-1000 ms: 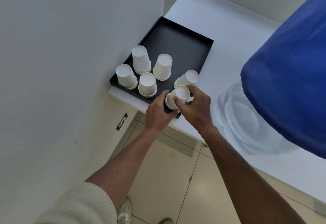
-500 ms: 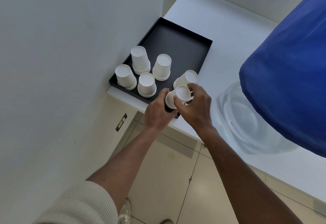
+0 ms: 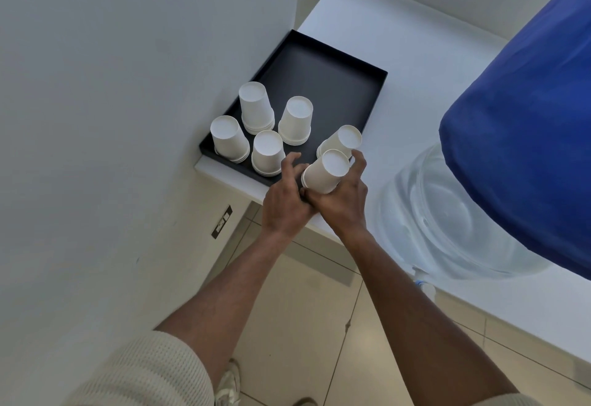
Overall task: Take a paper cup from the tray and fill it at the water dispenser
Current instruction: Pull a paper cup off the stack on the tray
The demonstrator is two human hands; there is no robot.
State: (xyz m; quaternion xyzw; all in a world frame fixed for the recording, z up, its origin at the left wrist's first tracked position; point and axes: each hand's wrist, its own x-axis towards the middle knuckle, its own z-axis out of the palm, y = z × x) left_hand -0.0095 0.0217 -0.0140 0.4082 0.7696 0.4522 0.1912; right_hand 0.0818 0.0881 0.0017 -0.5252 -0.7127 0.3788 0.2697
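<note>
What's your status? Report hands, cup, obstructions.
Right hand gripping cup, tilted at tray corner. Left hand steadying its rim. Nothing blocking the dispenser.

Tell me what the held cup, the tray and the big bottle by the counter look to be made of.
Held cup: matte white paper, going by the rolled rims on the stacks.
Tray: matte black with thin upright walls, plastic or coated board; cannot tell which.
Water bottle: clear glossy plastic, see-through with highlights, under a blue fabric cover.
</note>
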